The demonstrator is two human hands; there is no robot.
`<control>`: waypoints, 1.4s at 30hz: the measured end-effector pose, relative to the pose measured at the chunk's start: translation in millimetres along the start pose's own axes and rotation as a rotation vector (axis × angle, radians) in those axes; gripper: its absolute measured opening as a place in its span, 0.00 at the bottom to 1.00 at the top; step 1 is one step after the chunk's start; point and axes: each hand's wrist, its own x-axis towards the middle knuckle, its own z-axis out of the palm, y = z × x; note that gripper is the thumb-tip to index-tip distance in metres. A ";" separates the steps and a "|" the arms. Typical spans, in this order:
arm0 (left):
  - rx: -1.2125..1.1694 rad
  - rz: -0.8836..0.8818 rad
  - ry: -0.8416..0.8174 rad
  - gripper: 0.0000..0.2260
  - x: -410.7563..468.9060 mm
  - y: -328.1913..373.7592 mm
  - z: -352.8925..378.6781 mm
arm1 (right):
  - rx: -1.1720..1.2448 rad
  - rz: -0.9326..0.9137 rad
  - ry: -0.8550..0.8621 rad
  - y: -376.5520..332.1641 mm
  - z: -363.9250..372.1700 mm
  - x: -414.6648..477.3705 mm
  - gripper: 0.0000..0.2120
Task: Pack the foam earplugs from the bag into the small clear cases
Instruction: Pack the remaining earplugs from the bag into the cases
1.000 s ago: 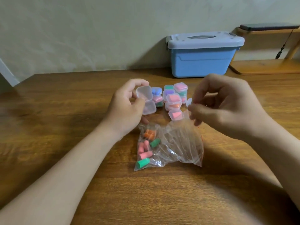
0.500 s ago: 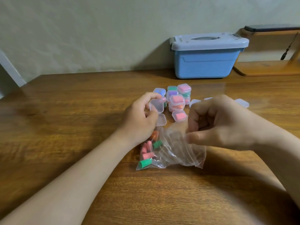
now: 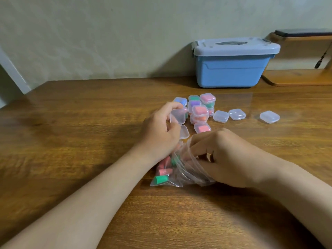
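Deeper than a moment ago, my right hand [image 3: 228,155] curls inside the bag [image 3: 179,177] at lower centre, on what I cannot tell, my left hand [image 3: 158,135] grips the open case [image 3: 177,116], and withdrawing may drag the loose bag, spilling earplugs [image 3: 160,179].

Wooden table [image 3: 71,141] with bag [image 3: 177,178], cases [image 3: 220,116], blue bin [image 3: 231,69]
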 end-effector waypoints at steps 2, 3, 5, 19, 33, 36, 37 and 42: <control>-0.001 0.016 0.011 0.17 0.5 -0.2 0.1 | -0.015 -0.014 0.048 -1.8 1.4 1.6 0.12; -0.006 0.016 0.013 0.17 1.0 -0.6 0.2 | -0.027 -0.021 0.073 -3.3 1.9 2.4 0.13; -0.014 0.010 0.013 0.17 1.3 -1.4 0.6 | -0.064 -0.034 0.098 -5.5 4.5 4.6 0.14; 0.049 0.032 0.020 0.18 0.9 -3.2 0.8 | 0.115 0.193 0.017 -10.8 -4.2 0.9 0.02; -0.057 -0.020 0.132 0.14 5.6 7.3 -11.2 | 0.196 0.080 -0.276 -10.4 -17.8 -2.2 0.11; -0.293 -0.129 0.173 0.16 10.9 14.3 -23.6 | 0.223 0.103 -0.187 -5.2 -25.6 -5.8 0.10; -0.370 -0.192 0.171 0.16 12.0 17.2 -27.0 | 0.245 0.118 -0.155 -3.5 -29.1 -7.4 0.08; -0.543 -0.496 -0.021 0.16 14.7 24.0 -41.1 | 0.290 0.216 0.007 6.8 -43.2 -15.5 0.11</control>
